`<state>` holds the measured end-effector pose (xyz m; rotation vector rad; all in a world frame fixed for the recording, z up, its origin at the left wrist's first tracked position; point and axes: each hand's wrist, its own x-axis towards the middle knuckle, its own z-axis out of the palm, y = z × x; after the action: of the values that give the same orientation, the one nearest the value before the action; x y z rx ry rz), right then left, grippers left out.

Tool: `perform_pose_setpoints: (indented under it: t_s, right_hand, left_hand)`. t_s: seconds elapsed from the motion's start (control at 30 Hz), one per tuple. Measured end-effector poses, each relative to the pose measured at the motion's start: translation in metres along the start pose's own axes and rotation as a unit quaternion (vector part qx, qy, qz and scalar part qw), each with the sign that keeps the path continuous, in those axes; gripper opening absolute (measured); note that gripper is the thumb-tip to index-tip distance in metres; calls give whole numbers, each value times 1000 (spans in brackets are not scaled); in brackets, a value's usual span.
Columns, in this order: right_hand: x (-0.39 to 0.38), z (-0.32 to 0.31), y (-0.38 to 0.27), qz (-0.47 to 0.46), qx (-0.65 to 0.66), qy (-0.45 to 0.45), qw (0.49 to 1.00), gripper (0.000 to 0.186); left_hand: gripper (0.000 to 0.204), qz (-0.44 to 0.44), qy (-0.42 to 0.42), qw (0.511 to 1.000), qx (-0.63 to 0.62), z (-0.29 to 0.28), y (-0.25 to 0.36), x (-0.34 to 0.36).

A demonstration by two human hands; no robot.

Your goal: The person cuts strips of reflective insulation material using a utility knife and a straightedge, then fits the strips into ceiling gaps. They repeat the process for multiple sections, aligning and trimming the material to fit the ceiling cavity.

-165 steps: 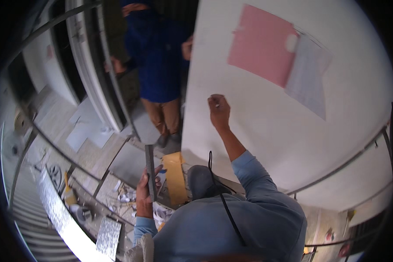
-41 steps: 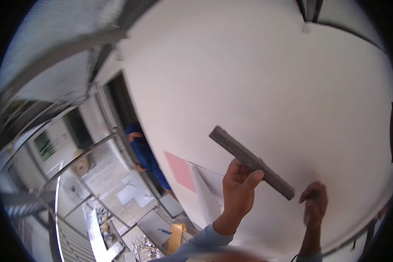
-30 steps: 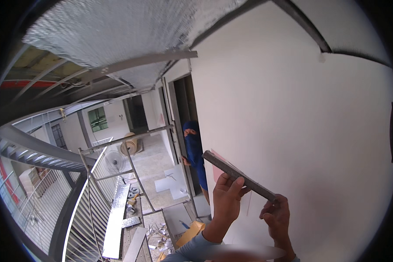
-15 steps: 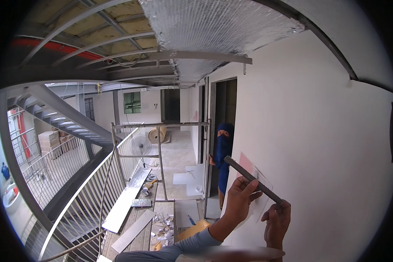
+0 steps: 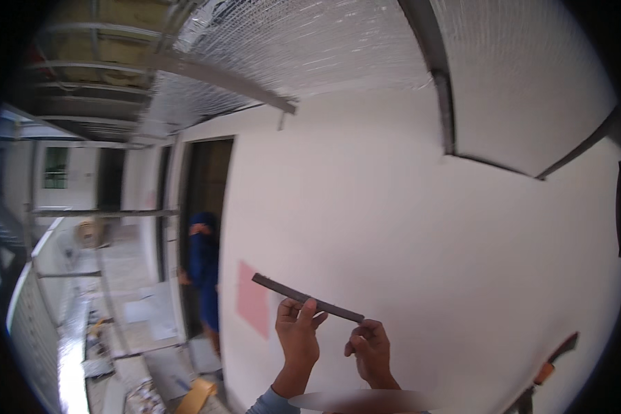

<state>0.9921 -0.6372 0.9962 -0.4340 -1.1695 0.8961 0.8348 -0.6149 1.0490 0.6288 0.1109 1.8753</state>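
A narrow dark grey strip [image 5: 272, 285], straight and stiff-looking, is held up in front of the white wall [image 5: 421, 228], sloping down to the right. My left hand [image 5: 299, 334] pinches it near the middle, thumb on the near side. At the lower right end of the strip, my right hand [image 5: 371, 352] has its fingers curled, the fingertips closed on that end. What the strip is made of, I cannot tell. On the wall beyond its upper left end is a pink patch [image 5: 253, 300].
A person in dark blue [image 5: 205, 272] with a covered head stands in the doorway at left. A scaffold frame [image 5: 103, 214] and white railing [image 5: 31, 303] lie further left. Dark edging [image 5: 443, 90] runs along the ceiling. A blade-like dark tool with orange [image 5: 545, 372] shows lower right.
My view has swung to the right, so the doorway, person and scaffold sit further left. Both hands still hold the strip, which now slopes less steeply. The blade-like tool has come into view.
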Motion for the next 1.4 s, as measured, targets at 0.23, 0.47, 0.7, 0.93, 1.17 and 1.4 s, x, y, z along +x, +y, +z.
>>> perform_pose_setpoints:
  t_s: [0.23,0.47,0.7,0.93,1.17,1.4]
  right_hand:
    - [16,6,-112,-278,-149,107,943,32]
    - [-2,53,-231,-501,-265,142,812,38]
    - [-14,116,-296,-619,-376,112,680,34]
    - [-20,184,-322,-661,-444,121,593,34]
    - [-23,249,-317,-662,-518,218,496,21]
    - [-7,308,-290,-646,-602,281,377,20]
  left_hand:
    - [32,-189,-219,944,-161,99,-19,3]
    - [32,-304,-413,800,-312,205,-3,-24]
    - [28,-300,-478,711,-419,272,27,-48]
    - [34,-322,-501,627,-502,298,75,-59]
    - [51,-386,-472,597,-520,291,90,-16]
    - [45,-425,-437,556,-565,293,80,29]
